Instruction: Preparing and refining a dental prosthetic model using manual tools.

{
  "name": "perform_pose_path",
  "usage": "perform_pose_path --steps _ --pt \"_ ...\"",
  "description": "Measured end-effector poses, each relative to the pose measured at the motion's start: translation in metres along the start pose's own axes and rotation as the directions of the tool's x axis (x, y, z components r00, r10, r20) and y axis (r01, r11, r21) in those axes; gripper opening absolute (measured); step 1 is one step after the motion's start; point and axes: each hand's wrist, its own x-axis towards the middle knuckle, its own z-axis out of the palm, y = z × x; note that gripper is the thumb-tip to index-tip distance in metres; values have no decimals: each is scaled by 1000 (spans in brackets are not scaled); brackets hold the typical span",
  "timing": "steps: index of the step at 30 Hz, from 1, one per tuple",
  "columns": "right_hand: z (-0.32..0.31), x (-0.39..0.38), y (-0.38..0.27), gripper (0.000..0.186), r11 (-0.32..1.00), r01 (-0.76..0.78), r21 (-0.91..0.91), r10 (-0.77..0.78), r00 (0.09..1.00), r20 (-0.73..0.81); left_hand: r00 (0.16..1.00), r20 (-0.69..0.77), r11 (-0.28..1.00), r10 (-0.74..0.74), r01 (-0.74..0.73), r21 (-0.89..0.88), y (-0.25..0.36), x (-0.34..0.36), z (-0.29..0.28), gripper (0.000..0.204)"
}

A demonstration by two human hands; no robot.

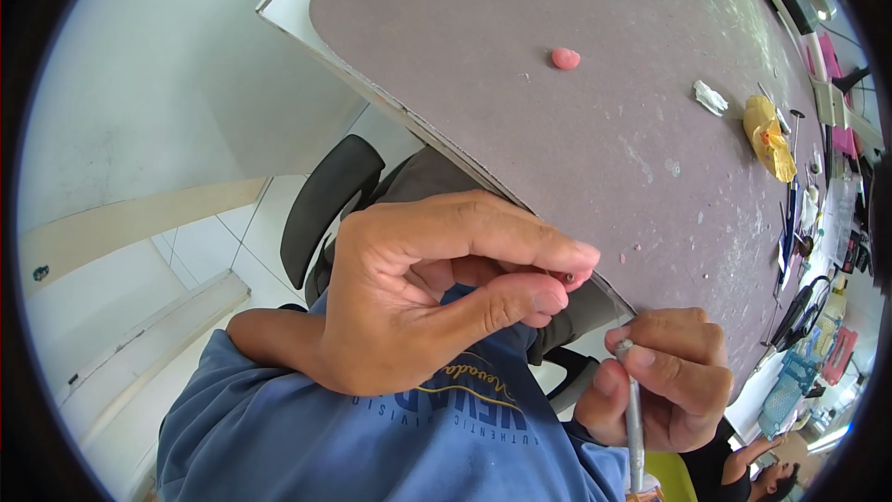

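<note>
My left hand (437, 288) is closed in a pinch near the table's edge. Between its thumb and fingertips sits a small pinkish piece (578, 280) with a dark spot, mostly hidden by the fingers. To the right and lower, my right hand (669, 376) grips a slim silver metal hand tool (635, 418) like a pen; one blunt end sticks up past the thumb, and the other points down. The two hands are a short gap apart. A rounded pink lump (565, 59) lies on the table beyond them.
The worn brownish table (483, 46) has a pale chipped edge. On its right side lie crumpled white paper (710, 98), a yellow wrapper (768, 139), and several thin tools. A black chair armrest (334, 204) is at the left. Another person (757, 469) sits at the lower right.
</note>
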Motion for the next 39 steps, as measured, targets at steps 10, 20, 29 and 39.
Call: perform_pose_path --steps 10,20,29,39 --pt "3 -1 -6 19 996 -86 6 86 989 -122 976 -73 952 206 -182 246 -6 1 7 20" --pt "-1 3 -2 17 1000 -24 -15 24 1000 -8 745 228 529 627 -622 576 -24 10 -6 31" --pt "-5 9 1 25 1000 6 -18 -5 996 84 724 270 491 634 -647 584 -29 9 -12 37" --pt "-2 9 2 23 999 31 -40 -29 997 71 719 276 487 638 -654 579 -29 10 -11 37"
